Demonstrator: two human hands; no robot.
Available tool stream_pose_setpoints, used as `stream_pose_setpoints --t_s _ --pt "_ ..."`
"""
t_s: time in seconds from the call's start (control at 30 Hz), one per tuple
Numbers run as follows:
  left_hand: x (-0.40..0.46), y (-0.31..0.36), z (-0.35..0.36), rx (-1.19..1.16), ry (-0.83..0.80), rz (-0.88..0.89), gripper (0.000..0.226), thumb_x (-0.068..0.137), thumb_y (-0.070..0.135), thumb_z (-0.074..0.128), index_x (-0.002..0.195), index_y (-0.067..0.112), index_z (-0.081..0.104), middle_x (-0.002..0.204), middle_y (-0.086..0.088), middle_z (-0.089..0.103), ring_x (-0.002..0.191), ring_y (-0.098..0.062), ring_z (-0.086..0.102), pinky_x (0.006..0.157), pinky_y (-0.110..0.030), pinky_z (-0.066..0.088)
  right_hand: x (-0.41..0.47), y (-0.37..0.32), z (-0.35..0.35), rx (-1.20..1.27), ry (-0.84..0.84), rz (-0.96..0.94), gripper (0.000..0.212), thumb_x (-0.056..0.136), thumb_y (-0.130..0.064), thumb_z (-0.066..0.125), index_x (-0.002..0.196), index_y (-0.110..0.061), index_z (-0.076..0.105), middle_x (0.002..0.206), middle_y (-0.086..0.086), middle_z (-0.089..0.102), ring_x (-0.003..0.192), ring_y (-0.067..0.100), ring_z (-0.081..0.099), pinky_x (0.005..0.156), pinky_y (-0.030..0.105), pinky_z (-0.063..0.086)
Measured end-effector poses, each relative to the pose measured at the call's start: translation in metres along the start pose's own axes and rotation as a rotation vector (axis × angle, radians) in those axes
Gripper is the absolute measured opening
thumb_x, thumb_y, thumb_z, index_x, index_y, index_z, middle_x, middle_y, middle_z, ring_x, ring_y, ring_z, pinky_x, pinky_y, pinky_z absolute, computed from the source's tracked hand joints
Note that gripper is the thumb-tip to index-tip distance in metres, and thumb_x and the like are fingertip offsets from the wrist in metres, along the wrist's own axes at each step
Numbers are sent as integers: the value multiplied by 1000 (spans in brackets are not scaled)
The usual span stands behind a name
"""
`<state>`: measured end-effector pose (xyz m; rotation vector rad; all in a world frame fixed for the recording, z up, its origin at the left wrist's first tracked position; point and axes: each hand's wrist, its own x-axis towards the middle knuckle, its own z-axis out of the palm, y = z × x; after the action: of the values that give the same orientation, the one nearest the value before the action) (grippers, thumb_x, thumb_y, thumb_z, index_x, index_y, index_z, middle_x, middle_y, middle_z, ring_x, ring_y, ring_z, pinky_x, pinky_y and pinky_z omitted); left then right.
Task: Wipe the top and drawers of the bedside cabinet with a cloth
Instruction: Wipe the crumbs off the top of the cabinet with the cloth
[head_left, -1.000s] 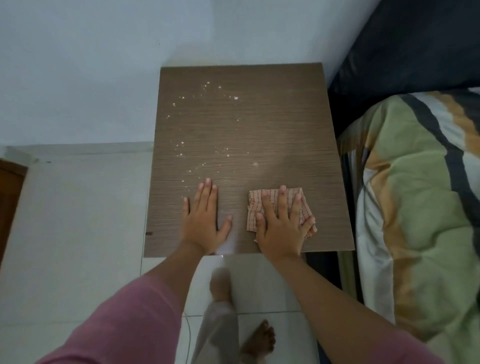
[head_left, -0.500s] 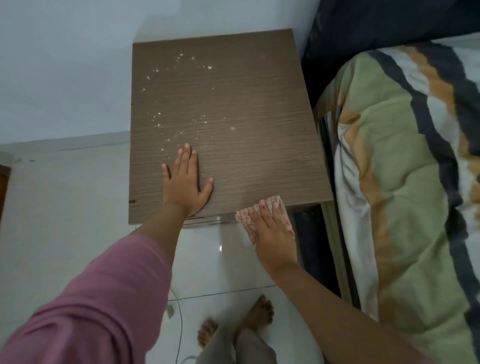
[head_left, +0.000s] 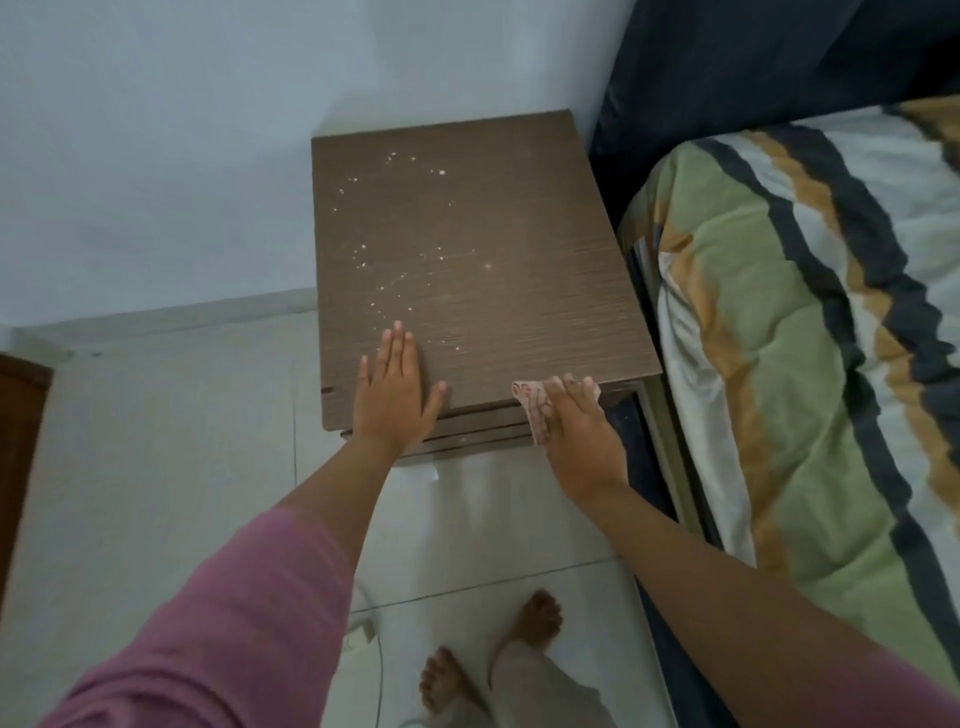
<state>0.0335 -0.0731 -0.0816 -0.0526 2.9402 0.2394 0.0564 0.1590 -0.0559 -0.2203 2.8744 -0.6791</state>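
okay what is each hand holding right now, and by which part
The right hand presses the checked cloth with straight fingers against the cabinet's front edge, covering its middle. The left hand holds nothing, flat on the cabinet top.

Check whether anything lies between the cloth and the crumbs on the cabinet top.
Nothing visible does. The cloth under the right hand is at the front edge; bare wood separates it from the crumbs.

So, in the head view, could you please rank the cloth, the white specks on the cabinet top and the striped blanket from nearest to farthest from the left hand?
From the left hand, lying flat on the cabinet top:
1. White specks: scattered just beyond its fingertips, toward the wall.
2. Cloth: to its right, at the cabinet's front edge, under the right hand.
3. Striped blanket: far right, on the bed.
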Motion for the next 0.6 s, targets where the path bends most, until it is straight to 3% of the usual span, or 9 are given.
stream_pose_setpoints --t_s 0.17,0.47,0.6 --pt "14 -12 -19 -3 -17 16 78 91 55 15 147 3 -1 156 -12 -7 142 -24 -11 113 -45 0 38 -23 -15 187 46 48 44 97 -9 42 141 -13 40 153 9 29 145 27 15 114 32 22" --pt "139 -42 -43 11 -76 -15 83 85 61 5 147 7 -5 155 -10 -11 142 -23 -13 111 -41 -5 199 -41 -29 236 49 -26 42 100 -20 36 142 -15 39 153 9 29 146 24 13 115 34 19" --pt "196 -56 -43 19 -79 -17 84 82 61 3 148 8 -4 155 -7 -12 141 -20 -14 112 -41 -2 271 -49 -28 213 48 -91 43 101 -24 33 143 -18 36 155 6 24 146 22 7 112 27 12"
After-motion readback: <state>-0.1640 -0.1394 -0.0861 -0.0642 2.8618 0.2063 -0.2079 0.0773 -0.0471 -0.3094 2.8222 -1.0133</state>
